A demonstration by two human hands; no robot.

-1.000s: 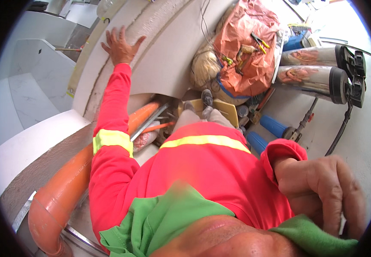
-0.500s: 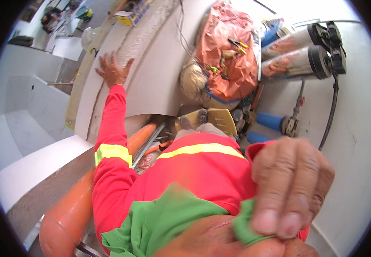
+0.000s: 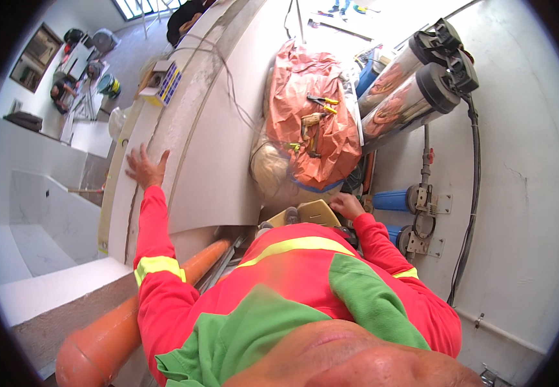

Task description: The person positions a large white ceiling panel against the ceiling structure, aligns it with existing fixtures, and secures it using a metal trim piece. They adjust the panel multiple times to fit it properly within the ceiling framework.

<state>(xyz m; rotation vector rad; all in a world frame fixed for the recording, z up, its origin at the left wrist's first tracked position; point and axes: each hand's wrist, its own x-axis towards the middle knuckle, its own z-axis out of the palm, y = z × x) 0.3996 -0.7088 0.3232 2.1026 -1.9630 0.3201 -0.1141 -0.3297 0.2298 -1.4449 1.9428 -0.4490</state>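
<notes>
My left hand (image 3: pixel 146 169) rests with its fingers spread on the rough-edged pale ledge (image 3: pixel 179 106). Nothing is in it. My right hand (image 3: pixel 346 206) hangs low beside the yellow plastic step (image 3: pixel 318 213), its fingers loosely bent and no object visible in them. Ahead of me, a crumpled orange sheet (image 3: pixel 331 148) covers a bulky pile. On it lie yellow-and-black handled pliers (image 3: pixel 323 103) and a hammer-like tool (image 3: pixel 314 138). A green cloth (image 3: pixel 370 293) hangs over my chest.
Two clear cylinders with black caps (image 3: pixel 415 109) stand along the right wall, above blue filter housings (image 3: pixel 390 200). An orange pipe (image 3: pixel 99 335) runs at lower left. A blue-and-yellow box (image 3: pixel 163 84) sits on the ledge, and a loose cable (image 3: pixel 224 74) crosses it. Beyond, a person (image 3: pixel 63 93) crouches.
My right hand has let go of the green cloth near my neck and dropped to beside the yellow step. My left hand stays on the ledge. The view has tilted up.
</notes>
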